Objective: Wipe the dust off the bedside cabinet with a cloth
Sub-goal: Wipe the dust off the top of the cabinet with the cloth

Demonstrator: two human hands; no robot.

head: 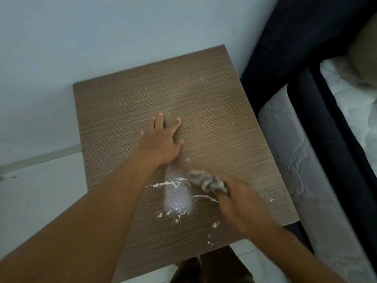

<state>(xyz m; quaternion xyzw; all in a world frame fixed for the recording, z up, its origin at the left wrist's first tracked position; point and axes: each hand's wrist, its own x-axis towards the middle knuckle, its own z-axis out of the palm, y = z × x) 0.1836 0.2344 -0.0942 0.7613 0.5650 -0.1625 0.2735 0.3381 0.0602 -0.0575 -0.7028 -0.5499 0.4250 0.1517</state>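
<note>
The brown wood-grain top of the bedside cabinet (204,94) fills the middle of the view. My left hand (163,139) lies flat on it near the centre, fingers spread, holding nothing. My right hand (240,201) is blurred over the near right part of the top, shut on a crumpled grey cloth (206,181) that touches the surface. White dust (165,183) lies in thin lines and small clumps around the cloth and toward the near edge. A pale smeared patch (177,197) sits between the lines.
A pale wall (102,37) stands behind and left of the cabinet. A bed with a dark frame (326,119) and white quilted mattress (295,160) runs close along the right side. White floor tiles (40,190) lie to the left. My dark trousers (214,268) show below the near edge.
</note>
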